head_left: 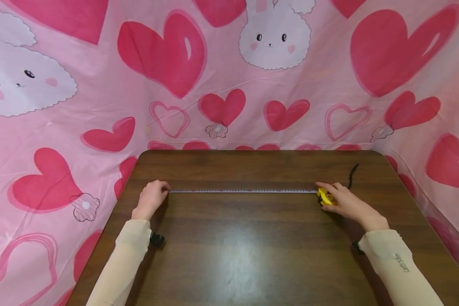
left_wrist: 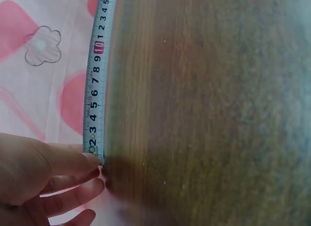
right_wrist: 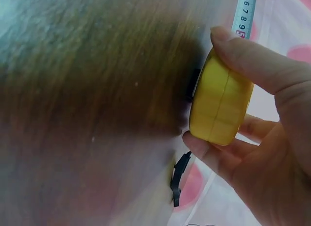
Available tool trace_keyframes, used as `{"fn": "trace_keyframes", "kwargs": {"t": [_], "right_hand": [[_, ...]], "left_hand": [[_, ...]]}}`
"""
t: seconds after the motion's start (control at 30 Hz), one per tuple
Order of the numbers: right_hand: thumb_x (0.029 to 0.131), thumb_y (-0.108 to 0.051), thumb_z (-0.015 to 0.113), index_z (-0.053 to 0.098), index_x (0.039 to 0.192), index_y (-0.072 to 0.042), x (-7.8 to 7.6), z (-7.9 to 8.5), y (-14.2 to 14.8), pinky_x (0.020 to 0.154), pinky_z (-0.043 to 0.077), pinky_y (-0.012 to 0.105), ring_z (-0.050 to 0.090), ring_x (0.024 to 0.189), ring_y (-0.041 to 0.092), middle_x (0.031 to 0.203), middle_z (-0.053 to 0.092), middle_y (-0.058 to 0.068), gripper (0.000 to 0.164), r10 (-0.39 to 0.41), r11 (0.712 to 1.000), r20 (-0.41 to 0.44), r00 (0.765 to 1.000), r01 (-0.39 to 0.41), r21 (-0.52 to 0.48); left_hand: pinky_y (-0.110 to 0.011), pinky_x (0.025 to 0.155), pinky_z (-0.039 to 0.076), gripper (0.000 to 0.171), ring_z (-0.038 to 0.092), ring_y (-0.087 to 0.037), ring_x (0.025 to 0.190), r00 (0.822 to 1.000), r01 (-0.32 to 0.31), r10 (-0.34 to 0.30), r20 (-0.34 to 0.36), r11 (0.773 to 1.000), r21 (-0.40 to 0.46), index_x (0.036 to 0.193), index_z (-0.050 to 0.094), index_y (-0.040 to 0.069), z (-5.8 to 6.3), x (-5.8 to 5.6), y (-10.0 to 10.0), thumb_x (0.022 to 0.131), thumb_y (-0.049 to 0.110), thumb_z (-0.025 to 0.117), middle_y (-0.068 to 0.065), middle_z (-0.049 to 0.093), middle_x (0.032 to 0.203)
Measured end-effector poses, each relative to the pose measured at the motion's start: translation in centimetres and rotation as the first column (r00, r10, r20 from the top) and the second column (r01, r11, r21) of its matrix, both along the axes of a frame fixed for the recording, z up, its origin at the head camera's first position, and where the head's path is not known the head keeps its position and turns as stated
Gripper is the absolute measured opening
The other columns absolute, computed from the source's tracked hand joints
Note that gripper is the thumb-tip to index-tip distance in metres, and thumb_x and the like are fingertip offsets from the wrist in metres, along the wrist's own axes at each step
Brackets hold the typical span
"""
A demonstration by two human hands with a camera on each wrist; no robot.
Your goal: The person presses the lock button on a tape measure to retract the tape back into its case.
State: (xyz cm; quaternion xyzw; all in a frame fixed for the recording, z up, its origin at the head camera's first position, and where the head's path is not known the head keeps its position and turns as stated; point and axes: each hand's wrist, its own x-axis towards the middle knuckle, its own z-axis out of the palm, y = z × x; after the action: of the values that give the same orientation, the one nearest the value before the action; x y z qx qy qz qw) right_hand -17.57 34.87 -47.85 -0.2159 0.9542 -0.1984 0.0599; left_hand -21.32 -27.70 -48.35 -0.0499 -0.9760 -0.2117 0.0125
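Note:
A yellow tape measure (head_left: 324, 198) is on the right of the table, its white blade (head_left: 245, 191) drawn out straight across to the left. My left hand (head_left: 150, 199) pinches the blade's free end between thumb and fingers; in the left wrist view the thumb (left_wrist: 73, 160) covers the numbers below 2. My right hand (head_left: 349, 205) grips the case, thumb on one side and fingers on the other, as the right wrist view shows around the yellow casing (right_wrist: 221, 104). Close to the case there, the blade (right_wrist: 244, 14) reads near 50.
Under both hands is a dark brown wooden table (head_left: 229, 246) with rounded far corners. A black strap (head_left: 352, 175) lies beside the case. Pink cloth (head_left: 229, 76) with hearts and rabbits hangs behind and around the table. Black wrist cameras (head_left: 157, 239) sit at both cuffs.

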Motion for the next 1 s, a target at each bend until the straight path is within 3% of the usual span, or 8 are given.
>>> {"fn": "trace_keyframes", "kwargs": {"t": [0.2,0.4,0.53,0.7,0.83,1.0], "right_hand": [[0.088,-0.016,0.084,0.053,0.136,-0.012,0.4,-0.2,0.4,0.085,0.051,0.068,0.057,0.104,0.044,0.12,0.056,0.029,0.057,0.051,0.998,-0.059,0.997,-0.053,-0.038],[0.085,-0.009,0.085,0.062,0.119,-0.011,1.0,-0.4,0.7,0.08,0.052,0.062,0.057,0.098,0.04,0.113,0.056,0.026,0.041,0.082,0.994,-0.17,0.982,-0.093,-0.057],[0.085,-0.008,0.085,0.066,0.114,-0.01,1.4,0.0,0.7,0.078,0.053,0.058,0.057,0.094,0.035,0.111,0.056,0.024,0.035,0.091,0.994,-0.178,0.98,-0.101,-0.05],[0.084,-0.008,0.085,0.068,0.113,-0.011,1.7,0.4,0.7,0.079,0.053,0.058,0.057,0.095,0.036,0.113,0.057,0.025,0.033,0.102,0.993,-0.19,0.977,-0.111,-0.041],[0.08,-0.006,0.087,0.068,0.109,-0.012,1.8,0.5,0.7,0.077,0.051,0.058,0.059,0.095,0.039,0.114,0.058,0.025,0.035,0.126,0.99,-0.274,0.954,-0.139,-0.029],[0.074,-0.003,0.09,0.068,0.106,-0.015,1.7,0.3,0.9,0.074,0.047,0.05,0.057,0.094,0.036,0.113,0.06,0.021,0.041,0.127,0.988,-0.349,0.929,-0.151,-0.044]], "left_hand": [[-0.06,0.085,0.055,0.011,0.066,-0.039,0.093,0.999,-0.001,0.001,0.033,1.0,0.013,0.105,0.077,0.001,0.1,0.1,-0.2,0.096,0.003,0.072,-0.023,0.074,0.107],[-0.062,0.089,0.055,0.012,0.067,-0.039,0.094,0.999,0.001,-0.002,0.042,1.0,0.011,0.107,0.077,0.002,0.5,0.2,-0.3,0.097,0.005,0.072,-0.023,0.074,0.109],[-0.062,0.088,0.055,0.011,0.067,-0.038,0.092,0.999,0.01,-0.01,0.041,1.0,0.003,0.107,0.077,0.003,0.8,0.2,-0.4,0.097,0.008,0.072,-0.021,0.074,0.108],[-0.06,0.086,0.056,0.01,0.065,-0.035,0.088,0.999,0.031,-0.03,0.044,0.999,-0.008,0.105,0.076,0.005,1.1,0.0,-0.8,0.096,0.007,0.074,-0.019,0.075,0.103],[-0.058,0.085,0.056,0.01,0.064,-0.033,0.086,0.999,0.039,-0.039,0.035,0.999,-0.004,0.104,0.077,0.006,1.4,0.0,-1.1,0.095,0.007,0.075,-0.017,0.075,0.101],[-0.059,0.086,0.057,0.01,0.066,-0.034,0.086,0.999,0.042,-0.042,0.005,0.999,0.014,0.104,0.079,0.005,1.7,0.0,-1.1,0.094,0.006,0.076,-0.018,0.076,0.101]]}}
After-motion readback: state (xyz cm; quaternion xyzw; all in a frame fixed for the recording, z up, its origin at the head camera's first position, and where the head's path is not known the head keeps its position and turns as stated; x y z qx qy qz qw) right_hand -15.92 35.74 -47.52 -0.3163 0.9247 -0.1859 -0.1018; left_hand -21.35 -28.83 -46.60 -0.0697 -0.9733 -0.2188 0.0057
